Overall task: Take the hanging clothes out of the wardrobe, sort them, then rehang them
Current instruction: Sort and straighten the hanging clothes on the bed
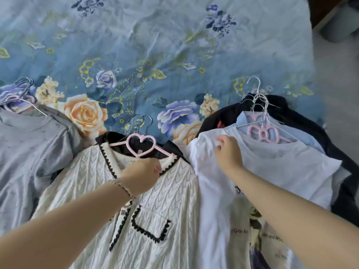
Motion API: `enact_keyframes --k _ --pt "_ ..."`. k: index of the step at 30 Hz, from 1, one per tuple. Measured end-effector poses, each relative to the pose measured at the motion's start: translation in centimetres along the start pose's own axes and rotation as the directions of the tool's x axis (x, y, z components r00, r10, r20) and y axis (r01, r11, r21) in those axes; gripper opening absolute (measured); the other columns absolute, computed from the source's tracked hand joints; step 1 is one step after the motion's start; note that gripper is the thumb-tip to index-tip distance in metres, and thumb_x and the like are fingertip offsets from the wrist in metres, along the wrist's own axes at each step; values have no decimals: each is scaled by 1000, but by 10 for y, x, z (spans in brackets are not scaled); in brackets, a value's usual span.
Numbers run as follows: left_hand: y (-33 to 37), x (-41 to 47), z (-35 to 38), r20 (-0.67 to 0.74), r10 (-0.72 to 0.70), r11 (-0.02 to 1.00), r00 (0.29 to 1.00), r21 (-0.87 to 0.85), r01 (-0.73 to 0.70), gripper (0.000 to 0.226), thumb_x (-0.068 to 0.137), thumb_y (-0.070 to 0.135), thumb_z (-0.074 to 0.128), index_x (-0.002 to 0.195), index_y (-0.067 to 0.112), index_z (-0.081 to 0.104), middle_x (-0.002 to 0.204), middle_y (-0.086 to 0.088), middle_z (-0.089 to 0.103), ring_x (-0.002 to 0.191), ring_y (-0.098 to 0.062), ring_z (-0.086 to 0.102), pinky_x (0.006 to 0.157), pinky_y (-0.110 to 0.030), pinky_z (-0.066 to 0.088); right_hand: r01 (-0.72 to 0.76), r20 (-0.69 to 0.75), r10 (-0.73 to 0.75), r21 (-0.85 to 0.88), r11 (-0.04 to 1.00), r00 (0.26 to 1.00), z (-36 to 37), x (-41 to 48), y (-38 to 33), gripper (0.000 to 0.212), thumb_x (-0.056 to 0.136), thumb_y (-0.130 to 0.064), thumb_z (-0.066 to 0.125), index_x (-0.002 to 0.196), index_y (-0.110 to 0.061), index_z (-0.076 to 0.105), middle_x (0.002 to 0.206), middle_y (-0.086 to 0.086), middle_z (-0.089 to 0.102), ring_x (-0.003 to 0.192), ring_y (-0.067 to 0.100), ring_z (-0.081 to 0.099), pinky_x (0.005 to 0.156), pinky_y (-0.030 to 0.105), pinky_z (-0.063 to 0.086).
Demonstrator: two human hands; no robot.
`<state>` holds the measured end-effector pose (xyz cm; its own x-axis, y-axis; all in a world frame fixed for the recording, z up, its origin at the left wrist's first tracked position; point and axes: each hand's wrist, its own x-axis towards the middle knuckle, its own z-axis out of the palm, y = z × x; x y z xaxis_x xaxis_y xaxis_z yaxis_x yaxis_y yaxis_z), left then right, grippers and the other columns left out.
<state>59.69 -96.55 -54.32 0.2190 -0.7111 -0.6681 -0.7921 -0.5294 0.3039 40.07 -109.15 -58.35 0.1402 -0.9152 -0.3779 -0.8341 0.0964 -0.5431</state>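
The place is a bedroom in a home. A bed (303, 90) spread with a blue bedspread (155, 45) printed with roses fills the view from 9 to 1 o'clock. Everyday clothes on hangers lie across it in piles: a grey top (29, 148) at 9 o'clock, a cream cardigan (155, 200) on a pink heart hanger (138, 155) at 6 o'clock, and a white T-shirt (209, 181) with more shirts at 3 o'clock. At 2 o'clock a strip of pale floor (334, 74) runs along the bed's edge.
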Motion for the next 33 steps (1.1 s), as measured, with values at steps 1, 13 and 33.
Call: enact_keyframes --k 1,13,33 --pt "12 8 -4 0 26 1000 1000 17 -26 26 95 17 41 109 20 63 112 -2 63 102 -23 59 84 -29 46 11 -72 -11 3 1000 997 -14 14 6 31 90 1 43 118 -5 56 125 14 49 110 28 54 88 31 41" --pt "57 57 -4 5 11 999 1000 43 -12 27 95 15 40 108 11 64 106 -7 66 96 -26 60 83 -31 46 -298 16 308 -217 930 951 7 120 37 21 91 -26 49 78 -14 61 98 16 59 99 35 55 66 29 39" --pt "74 -93 -41 -118 13 932 993 -359 -55 31 91 6 44 72 26 58 79 4 69 82 -31 69 75 -36 55 288 -500 -124 267 920 857 -108 -76 -3 41 69 22 52 106 6 57 105 23 49 86 0 34 79 -7 27"
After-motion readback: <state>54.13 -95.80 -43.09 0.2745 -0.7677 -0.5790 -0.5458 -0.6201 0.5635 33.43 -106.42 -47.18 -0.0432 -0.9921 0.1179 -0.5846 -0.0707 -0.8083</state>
